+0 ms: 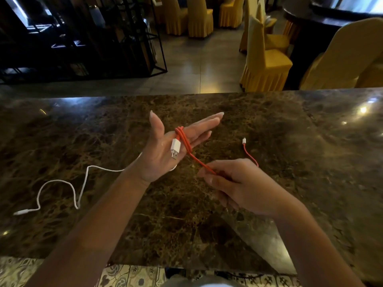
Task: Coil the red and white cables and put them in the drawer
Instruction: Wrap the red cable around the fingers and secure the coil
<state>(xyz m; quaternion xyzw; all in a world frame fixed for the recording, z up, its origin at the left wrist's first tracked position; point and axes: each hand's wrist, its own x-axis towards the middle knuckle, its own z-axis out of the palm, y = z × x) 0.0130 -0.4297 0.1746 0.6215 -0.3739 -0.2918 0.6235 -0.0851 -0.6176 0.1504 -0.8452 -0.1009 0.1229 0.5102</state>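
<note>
No drawer or other container is in view; both cables are out on the dark marble surface point(269, 125) or in the hands. Left hand point(165, 148) is held palm up above the surface, fingers straight and spread, thumb pointing up. Red cable point(182, 137) is looped a few turns around the straight fingers of that hand. Its white USB plug point(175, 149) lies against the palm, metal end toward the wrist. From the loops one strand runs taut down and to the right into the right hand point(234, 181), which pinches it between thumb and curled fingers. Past the right hand the strand comes out on the far side and rises to a small white connector point(244, 140); whether this end rests on the surface or hangs just above it cannot be told. White cable point(62, 183) lies loose on the surface to the left, in a wavy line, one end near the left edge of view, the other passing under the left wrist. Beyond the surface: tiled floor point(196, 65), chairs in yellow covers point(267, 65), a black metal rack point(93, 38) at far left. Nothing lies between the two hands apart from the red strand.
</note>
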